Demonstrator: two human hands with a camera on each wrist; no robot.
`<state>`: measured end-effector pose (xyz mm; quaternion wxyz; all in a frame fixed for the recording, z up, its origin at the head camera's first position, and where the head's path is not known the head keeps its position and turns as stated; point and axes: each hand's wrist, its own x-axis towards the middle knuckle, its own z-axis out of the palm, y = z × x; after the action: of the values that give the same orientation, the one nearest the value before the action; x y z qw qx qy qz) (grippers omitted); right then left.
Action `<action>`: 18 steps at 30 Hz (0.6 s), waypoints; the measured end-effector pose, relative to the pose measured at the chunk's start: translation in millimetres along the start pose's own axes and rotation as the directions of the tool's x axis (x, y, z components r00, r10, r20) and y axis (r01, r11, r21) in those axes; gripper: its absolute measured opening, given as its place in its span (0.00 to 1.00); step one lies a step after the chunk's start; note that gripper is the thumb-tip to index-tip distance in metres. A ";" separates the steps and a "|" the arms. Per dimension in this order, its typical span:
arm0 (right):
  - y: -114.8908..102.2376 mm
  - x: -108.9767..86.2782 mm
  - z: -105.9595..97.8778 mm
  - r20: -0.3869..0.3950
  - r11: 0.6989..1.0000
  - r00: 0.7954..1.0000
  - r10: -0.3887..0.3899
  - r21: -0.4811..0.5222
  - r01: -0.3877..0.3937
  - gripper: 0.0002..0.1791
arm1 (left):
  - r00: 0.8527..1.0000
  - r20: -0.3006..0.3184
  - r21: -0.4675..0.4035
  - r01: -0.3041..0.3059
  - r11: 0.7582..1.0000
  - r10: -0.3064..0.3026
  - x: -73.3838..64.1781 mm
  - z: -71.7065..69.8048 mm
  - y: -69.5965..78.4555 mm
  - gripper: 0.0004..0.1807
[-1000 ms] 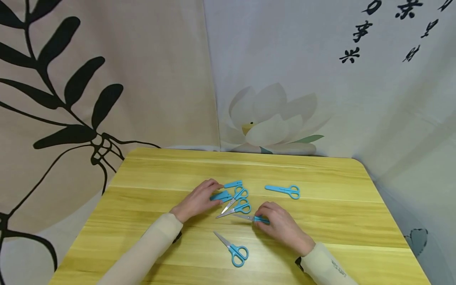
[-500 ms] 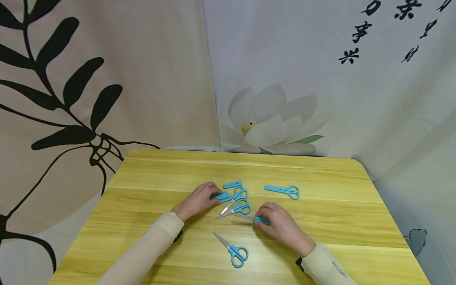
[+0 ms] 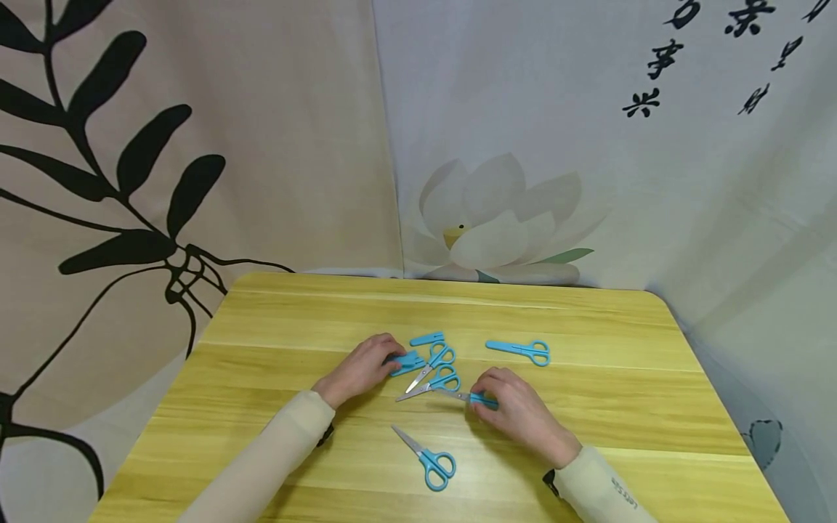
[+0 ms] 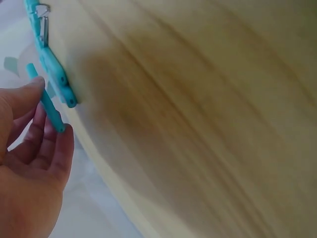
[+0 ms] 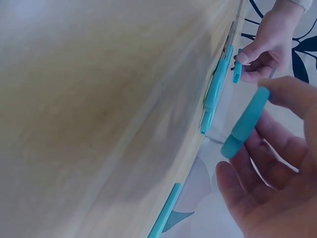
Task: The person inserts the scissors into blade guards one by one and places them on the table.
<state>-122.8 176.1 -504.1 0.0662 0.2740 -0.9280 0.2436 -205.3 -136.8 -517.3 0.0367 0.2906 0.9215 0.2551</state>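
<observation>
My left hand (image 3: 363,369) pinches a blue plastic blade cover (image 4: 51,110) between thumb and fingers, just left of the scissors pile. My right hand (image 3: 519,412) grips blue-handled scissors (image 5: 247,116) by the handles, their bare blades pointing left. Between the hands lie two pairs of uncovered scissors, the farther pair (image 3: 442,354) and the nearer pair (image 3: 447,379), their blades close together. Just beyond them rests another blue cover (image 3: 427,339). The tip of the held blades overlaps the nearer pair in the head view.
Uncovered scissors (image 3: 435,467) lie nearer the front of the wooden table (image 3: 314,305). Scissors with a cover on their blades (image 3: 516,349) lie to the right of the pile. A printed curtain (image 3: 314,145) hangs behind the table's far edge.
My left hand has drawn slightly left, its fingers coming away from the far cover. The right hand has shifted very slightly to the right with the scissors.
</observation>
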 end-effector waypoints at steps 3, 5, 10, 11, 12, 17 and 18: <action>0.3 1.1 -0.8 -0.013 1.000 1.000 0.003 0.009 -0.003 0.09 | 1.000 -0.027 0.006 -0.016 1.000 0.016 -2.5 -2.6 2.5 0.09; 0.4 1.8 -1.0 -0.021 1.000 1.000 0.003 0.019 -0.003 0.09 | 0.999 -0.043 0.008 -0.029 1.000 0.030 -4.9 -4.9 4.7 0.08; 1.0 3.8 -2.0 -0.050 0.999 0.999 -0.005 0.038 0.007 0.10 | 0.994 -0.085 0.022 -0.065 0.998 0.066 -10.7 -9.6 10.6 0.08; 1.2 4.3 -2.2 -0.054 0.999 0.999 -0.004 0.040 0.007 0.10 | 0.993 -0.094 0.027 -0.071 0.997 0.073 -11.9 -10.1 11.4 0.08; 1.2 4.8 -2.4 -0.056 0.999 0.998 -0.002 0.042 0.004 0.10 | 0.992 -0.102 0.030 -0.075 0.997 0.077 -13.0 -10.5 12.3 0.08; 1.0 7.1 -2.7 -0.056 0.998 0.998 0.018 0.068 -0.014 0.10 | 0.987 -0.137 0.031 -0.084 0.996 0.087 -18.1 -12.2 16.3 0.09; 0.7 7.6 -2.7 -0.059 0.997 0.998 0.019 0.075 -0.014 0.11 | 0.986 -0.144 0.029 -0.085 0.996 0.089 -19.3 -12.6 17.1 0.09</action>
<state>-129.6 174.3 -500.1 0.0815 0.2613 -0.9182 0.2864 -183.2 -141.1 -499.5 -0.0450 0.3116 0.9111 0.2662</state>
